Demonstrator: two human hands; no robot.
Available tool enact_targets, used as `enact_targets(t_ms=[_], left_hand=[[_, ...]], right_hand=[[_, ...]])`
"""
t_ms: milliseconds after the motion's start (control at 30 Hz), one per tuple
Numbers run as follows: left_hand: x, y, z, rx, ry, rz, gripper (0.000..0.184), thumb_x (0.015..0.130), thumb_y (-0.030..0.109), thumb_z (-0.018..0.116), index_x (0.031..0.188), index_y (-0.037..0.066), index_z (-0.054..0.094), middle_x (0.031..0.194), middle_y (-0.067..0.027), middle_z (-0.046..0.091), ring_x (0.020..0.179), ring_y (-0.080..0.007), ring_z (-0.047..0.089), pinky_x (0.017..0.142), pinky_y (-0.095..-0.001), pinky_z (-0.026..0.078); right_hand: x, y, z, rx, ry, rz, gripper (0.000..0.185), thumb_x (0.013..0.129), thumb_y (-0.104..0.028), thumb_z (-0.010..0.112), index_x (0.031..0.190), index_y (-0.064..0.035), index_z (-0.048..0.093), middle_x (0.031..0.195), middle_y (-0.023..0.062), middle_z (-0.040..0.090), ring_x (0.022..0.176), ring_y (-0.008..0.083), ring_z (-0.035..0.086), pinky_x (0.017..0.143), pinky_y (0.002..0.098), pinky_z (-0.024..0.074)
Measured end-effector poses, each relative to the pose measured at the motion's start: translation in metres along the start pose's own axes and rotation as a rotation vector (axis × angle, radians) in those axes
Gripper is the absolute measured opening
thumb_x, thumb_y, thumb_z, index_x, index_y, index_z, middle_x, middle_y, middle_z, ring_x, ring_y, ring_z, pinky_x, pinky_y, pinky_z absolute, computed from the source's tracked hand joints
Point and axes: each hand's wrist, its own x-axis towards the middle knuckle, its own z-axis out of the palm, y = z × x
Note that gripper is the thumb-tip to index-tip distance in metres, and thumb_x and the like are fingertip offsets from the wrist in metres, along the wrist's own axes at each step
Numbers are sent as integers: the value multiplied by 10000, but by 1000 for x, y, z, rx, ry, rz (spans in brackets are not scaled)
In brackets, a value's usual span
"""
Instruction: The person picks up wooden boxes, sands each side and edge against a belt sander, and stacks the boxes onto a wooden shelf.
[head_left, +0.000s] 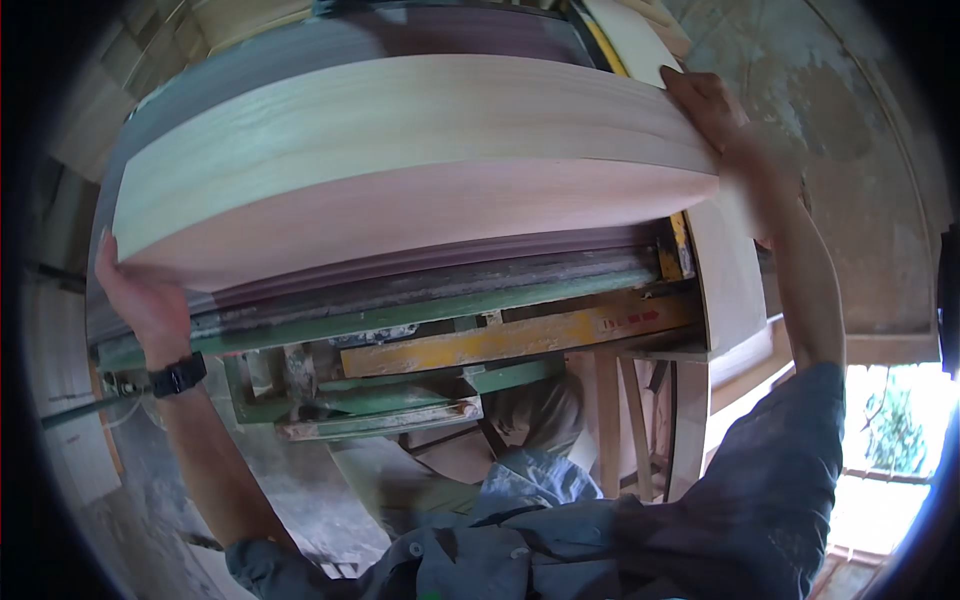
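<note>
A long pale wooden board [420, 115] spans the view from left to right, tilted so that its broad face and its pinkish near side both show. My left hand [148, 300], with a dark watch on the wrist, grips the near left corner. Around the right end of the board my right hand [712, 115] is closed, its thumb side up and some fingers hidden behind the wood. Beneath the board lies a wide grey-purple belt [330, 40] of what looks like a sanding machine. Whether the board touches the belt is hidden.
A green metal frame [400, 312] and a worn yellow bar [520, 340] run along the machine's near side. A pale wooden panel [728, 270] stands at its right end. Stacked wood [140, 45] is at the far left. My legs are under the machine's front.
</note>
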Motion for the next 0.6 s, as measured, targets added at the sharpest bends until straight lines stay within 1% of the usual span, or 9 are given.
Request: enact_targets(t_ms=[33,100,133,167,233,300,367,500,600], left_hand=[[-1,0,2,-2,21,1,451,844,352,434,1148,19,460,1177,-86,491,1099,-221,435,942,-345,289],[2,0,3,8,12,6,431,834,352,450,1124,34,468,1166,-77,488,1099,-215,423,938,-344,284],[5,-2,0,-3,-4,16,401,826,349,463,1091,48,477,1152,-69,487,1092,-210,418,935,-342,282],[5,-2,-1,-1,10,22,401,826,349,463,1091,48,477,1152,-69,487,1092,-210,418,935,-342,282],[3,-2,1,-7,22,59,360,826,330,468,1060,57,486,1134,-67,493,1084,-206,423,933,-334,284],[8,-5,-4,-47,-41,68,339,830,310,467,1051,54,485,1108,-61,502,1079,-198,425,930,-325,286],[13,-8,-10,-46,-34,111,325,834,289,462,1055,53,494,1082,-55,514,1057,-181,437,926,-312,291],[9,-7,-6,-25,-83,113,367,827,304,474,1085,43,484,1105,-55,500,1063,-174,427,934,-307,281],[11,-8,-7,-36,-59,104,394,821,314,483,1101,36,478,1122,-52,487,1076,-172,415,939,-306,274]], right_hand=[[2,2,-1,-6,-13,-16,476,852,-413,439,883,41,580,784,169,602,695,206,570,717,314,420],[3,2,-3,-6,-37,-23,472,842,-420,453,933,26,578,865,171,599,760,224,570,748,311,409],[-2,-3,0,-2,40,-62,488,838,-427,460,916,38,584,876,166,604,764,212,561,752,313,407],[-2,-6,1,0,32,-74,488,838,-427,460,916,38,584,876,166,604,764,212,561,752,313,407],[-2,-8,2,49,47,53,495,842,-420,459,872,57,584,797,144,604,703,176,545,711,305,416],[-2,-9,-2,74,-5,40,484,842,-420,462,810,46,592,656,81,567,625,114,510,625,271,415],[-3,-13,1,97,-2,76,474,843,-417,463,809,36,597,658,72,565,621,107,492,620,267,409],[6,4,6,130,46,97,453,849,-405,475,791,27,601,650,39,555,597,92,470,593,256,400],[7,5,4,203,-24,130,437,855,-408,477,765,0,606,635,6,536,576,67,445,556,238,377]])
